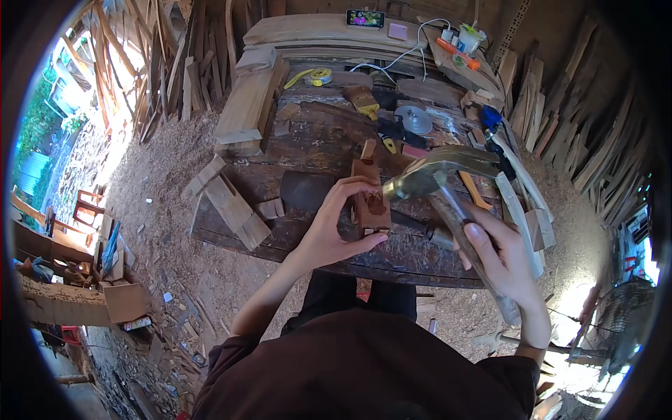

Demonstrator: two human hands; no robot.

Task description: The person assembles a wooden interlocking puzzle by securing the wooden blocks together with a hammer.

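My right hand [493,255] is wrapped round the wooden handle of a claw hammer [437,175]. The hammer's round face is right by the side of a reddish-brown wooden block [378,205], its claw pointing right. Beside that block on the bench, my left hand [332,224] curves round its left side, index finger at the upper part and thumb near the lower end. A small peg-like piece of wood [368,148] sticks up at the block's far end. Part of the block is hidden behind my fingers.
The dark workbench [301,150] carries a yellow tape measure [320,76], a brush [362,100], a metal disc [414,120] and joined wood pieces [234,210]. A phone [365,18] stands on planks at the back. Shavings [168,168] cover the floor, with timber leaning behind.
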